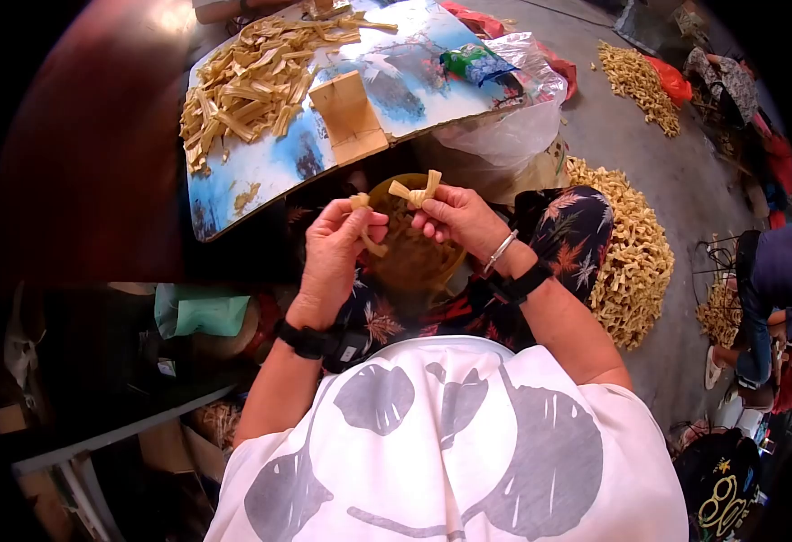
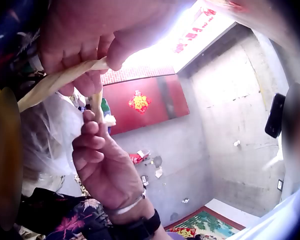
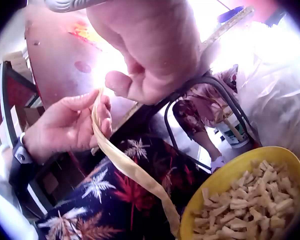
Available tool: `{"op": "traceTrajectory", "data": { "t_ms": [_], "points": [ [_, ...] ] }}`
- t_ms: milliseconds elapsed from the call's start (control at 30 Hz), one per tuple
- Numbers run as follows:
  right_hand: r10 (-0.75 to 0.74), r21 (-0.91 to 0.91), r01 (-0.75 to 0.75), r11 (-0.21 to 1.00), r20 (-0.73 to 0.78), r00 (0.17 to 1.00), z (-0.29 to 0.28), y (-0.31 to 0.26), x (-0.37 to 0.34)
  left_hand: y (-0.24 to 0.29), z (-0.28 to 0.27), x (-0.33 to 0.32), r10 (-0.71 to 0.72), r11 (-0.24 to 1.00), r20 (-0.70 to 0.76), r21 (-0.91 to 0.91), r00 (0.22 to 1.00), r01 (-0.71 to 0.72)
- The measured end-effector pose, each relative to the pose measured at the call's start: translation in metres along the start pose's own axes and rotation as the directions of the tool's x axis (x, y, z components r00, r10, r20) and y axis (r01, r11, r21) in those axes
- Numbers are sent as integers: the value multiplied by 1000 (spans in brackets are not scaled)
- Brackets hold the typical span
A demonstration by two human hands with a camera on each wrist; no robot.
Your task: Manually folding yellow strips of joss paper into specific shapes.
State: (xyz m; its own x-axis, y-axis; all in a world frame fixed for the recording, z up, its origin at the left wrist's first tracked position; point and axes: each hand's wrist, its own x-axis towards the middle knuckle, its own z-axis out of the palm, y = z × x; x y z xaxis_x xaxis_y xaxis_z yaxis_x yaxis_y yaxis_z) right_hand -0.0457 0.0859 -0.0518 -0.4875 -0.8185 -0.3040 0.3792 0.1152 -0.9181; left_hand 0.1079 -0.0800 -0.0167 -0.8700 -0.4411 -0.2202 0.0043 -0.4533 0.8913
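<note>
My left hand [image 1: 335, 237] pinches a long pale yellow strip [image 3: 125, 162], like dried bean curd skin, between thumb and fingers. In the right wrist view its long end hangs toward a yellow bowl [image 3: 225, 170] of short knotted pieces [image 3: 255, 200]. My right hand [image 1: 461, 219] grips a knotted strip [image 1: 417, 191] between thumb and fingers, its two ends sticking out. Both hands are raised above the bowl, close together but apart. In the left wrist view, the right hand [image 2: 107, 167] sits below the left hand [image 2: 85, 42].
A blue and white table [image 1: 279, 176] ahead bears a heap of loose strips [image 1: 251, 81], a small wooden stand [image 1: 349, 117] and a green packet [image 1: 477, 63]. Clear plastic bags [image 1: 513, 135] hang by its right edge. A large pile of knots [image 1: 631, 262] covers the floor at right.
</note>
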Motion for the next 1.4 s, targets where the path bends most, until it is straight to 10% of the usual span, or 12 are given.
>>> {"op": "traceTrajectory", "data": {
  "t_ms": [67,167,300,433,667,800,900,1067,1233,1300,1367,1400],
  "points": [
    [-16,-376,-46,926,-161,987,9,4,-3,-11,8,-6,16,1000,-38,24,999,-15],
    [-501,-656,298,693,-141,854,28,15,-12,-27,8,-4,36,996,-62,80,997,-31],
    [-641,-642,455,617,-74,764,57,8,-23,-39,19,-6,51,996,-49,79,998,-47],
    [-542,-580,349,736,-195,817,52,7,-29,-28,36,-20,27,996,-139,89,990,-15],
    [-448,-327,420,846,-11,894,43,9,-48,-43,10,-27,-591,784,116,-147,798,603],
    [-566,-452,542,709,93,819,51,10,-71,-45,30,-19,-461,824,223,-252,859,507],
    [-562,-445,429,786,-223,797,56,18,-79,-51,37,-19,-397,891,160,-167,904,421],
    [-173,131,235,963,-366,914,45,37,-74,-57,49,-18,-394,912,-18,-127,919,389],
    [-396,-315,309,897,-266,879,50,12,-94,-54,51,-9,-300,947,-45,106,953,303],
    [-562,-513,378,770,-265,784,43,17,-90,-44,45,-10,-44,726,112,686,993,-45],
    [-800,-711,500,494,-147,582,37,16,-85,-39,41,-5,241,-68,570,817,785,-572],
    [-788,-702,495,511,-154,596,40,10,-89,-27,51,-7,193,-197,597,801,778,-565]
  ]
}}
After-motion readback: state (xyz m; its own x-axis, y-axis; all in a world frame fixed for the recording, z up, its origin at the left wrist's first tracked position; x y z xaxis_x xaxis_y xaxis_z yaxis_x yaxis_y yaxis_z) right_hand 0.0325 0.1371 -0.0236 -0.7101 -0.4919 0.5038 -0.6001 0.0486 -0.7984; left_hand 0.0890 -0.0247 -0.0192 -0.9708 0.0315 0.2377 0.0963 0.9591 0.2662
